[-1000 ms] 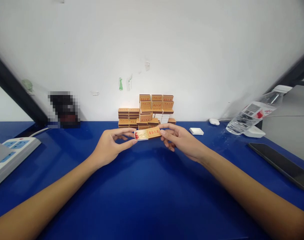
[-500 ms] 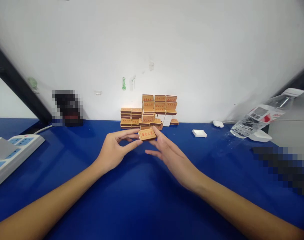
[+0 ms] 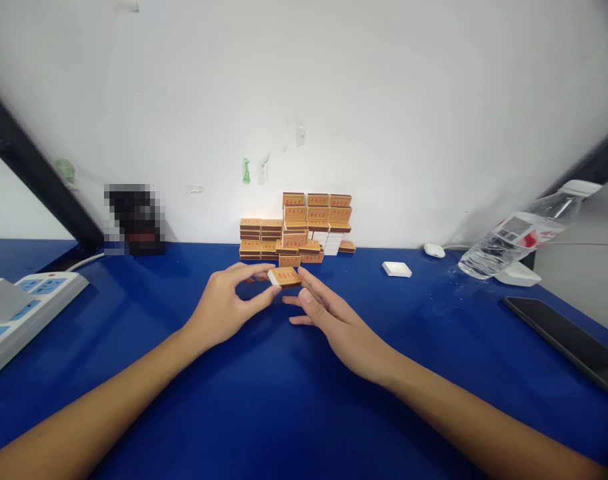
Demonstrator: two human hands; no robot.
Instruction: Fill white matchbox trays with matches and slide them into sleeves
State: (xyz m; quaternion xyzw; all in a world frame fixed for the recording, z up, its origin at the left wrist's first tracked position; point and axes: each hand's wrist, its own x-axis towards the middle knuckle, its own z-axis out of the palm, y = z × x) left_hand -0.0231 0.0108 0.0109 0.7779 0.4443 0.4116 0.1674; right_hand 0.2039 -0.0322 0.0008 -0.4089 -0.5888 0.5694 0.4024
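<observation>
My left hand (image 3: 229, 300) pinches a matchbox (image 3: 286, 277) by its left end, thumb in front and index finger behind. The box has an orange top with red characters, and its white end faces left. My right hand (image 3: 331, 320) is at the box's right end. Its index fingertip reaches that end, while the thumb stands apart and the other fingers are spread below. Just behind both hands, a stepped stack of matchboxes (image 3: 318, 215) stands against the wall, with several white sides showing in it.
On the blue table (image 3: 264, 413), a white piece (image 3: 397, 269) and a white earbud case (image 3: 434, 250) lie right of the stack. A tilted water bottle (image 3: 519, 233) and a phone (image 3: 564, 340) are farther right. A power strip (image 3: 44, 313) and a blurred dark object (image 3: 137, 220) are at left.
The matchbox has come slightly down and left, nearer to me, and tilted flatter so its white end shows. My right thumb has lifted away from it.
</observation>
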